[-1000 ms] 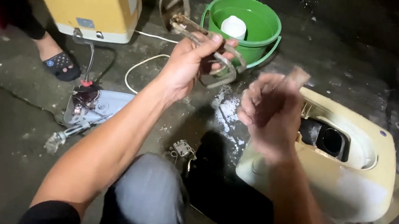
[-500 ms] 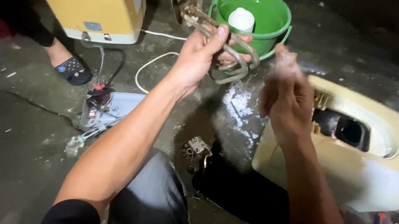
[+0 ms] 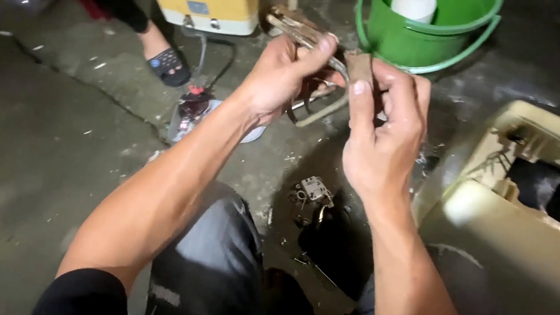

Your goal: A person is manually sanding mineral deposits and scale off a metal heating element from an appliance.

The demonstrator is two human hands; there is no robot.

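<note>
Now that the right hand has closed in, both hands grip the corroded heating element (left hand clamps it, right pinches a brown scrap against it).

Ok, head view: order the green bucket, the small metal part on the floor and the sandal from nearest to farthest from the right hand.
From the right hand:
1. Green bucket, just above it, at the top of the picture.
2. Small metal part, on the floor below the hand; nearly as close as the bucket.
3. Sandal, far off to the left, plainly farthest.

Harsh light from near the camera brightens the centre, while corners at ten and two o'clock fall dark, edges slightly blurred.
</note>
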